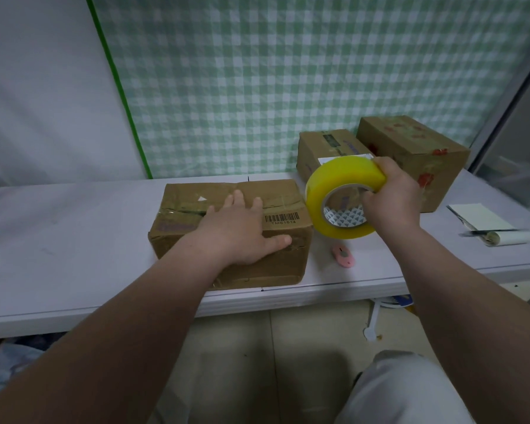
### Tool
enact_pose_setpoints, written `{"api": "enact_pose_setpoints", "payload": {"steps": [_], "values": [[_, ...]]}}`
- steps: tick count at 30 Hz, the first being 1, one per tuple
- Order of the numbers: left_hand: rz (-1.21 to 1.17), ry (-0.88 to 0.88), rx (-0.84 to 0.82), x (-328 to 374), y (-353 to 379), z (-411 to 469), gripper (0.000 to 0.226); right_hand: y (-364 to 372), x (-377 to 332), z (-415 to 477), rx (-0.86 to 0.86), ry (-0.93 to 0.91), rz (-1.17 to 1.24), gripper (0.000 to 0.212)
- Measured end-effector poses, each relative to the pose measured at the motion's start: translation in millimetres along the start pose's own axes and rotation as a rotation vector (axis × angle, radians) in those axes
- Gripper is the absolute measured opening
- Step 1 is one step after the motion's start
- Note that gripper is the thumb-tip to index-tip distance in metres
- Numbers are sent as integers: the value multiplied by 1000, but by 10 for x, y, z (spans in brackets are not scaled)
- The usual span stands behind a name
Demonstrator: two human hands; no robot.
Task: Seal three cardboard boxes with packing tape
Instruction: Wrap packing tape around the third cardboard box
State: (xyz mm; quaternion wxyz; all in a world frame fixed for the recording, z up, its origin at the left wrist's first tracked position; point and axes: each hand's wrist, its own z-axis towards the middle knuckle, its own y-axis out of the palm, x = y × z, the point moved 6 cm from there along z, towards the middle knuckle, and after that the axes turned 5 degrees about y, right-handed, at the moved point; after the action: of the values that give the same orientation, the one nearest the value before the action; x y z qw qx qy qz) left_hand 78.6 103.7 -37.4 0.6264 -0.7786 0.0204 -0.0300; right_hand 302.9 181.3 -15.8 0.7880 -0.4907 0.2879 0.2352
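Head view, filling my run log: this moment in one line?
left hand flat on near box | right hand grips tape roll | cutter on table

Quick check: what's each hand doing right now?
Left hand: open, flat on the near box.
Right hand: closed, gripping the tape roll.

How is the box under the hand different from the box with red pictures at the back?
The front box has the left hand pressing flat on its top; the red-printed box has no hand on top. The front box carries a black barcode; the red-printed box has red markings. The front box sits near the table edge, the red-printed box at the back right. Both are brown cardboard on the table.
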Motion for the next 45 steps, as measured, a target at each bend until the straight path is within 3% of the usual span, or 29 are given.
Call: {"api": "enact_pose_setpoints", "payload": {"steps": [6,15,30,40,45], "values": [[-3,54,23,368,9,138,102,-12,34,-43,18,22,7,53],[-25,39,77,270,26,118,98,42,106,-145,30,126,115,54],[-113,-214,142,-569,59,-123,80,238,129,-329,-16,189,226,44],[-16,-405,141,-988,134,-239,70,242,148,-435,-24,217,279,38],[-162,-470,226,-1164,198,-277,71,261,179,-486,-25,249,296,36]]}}
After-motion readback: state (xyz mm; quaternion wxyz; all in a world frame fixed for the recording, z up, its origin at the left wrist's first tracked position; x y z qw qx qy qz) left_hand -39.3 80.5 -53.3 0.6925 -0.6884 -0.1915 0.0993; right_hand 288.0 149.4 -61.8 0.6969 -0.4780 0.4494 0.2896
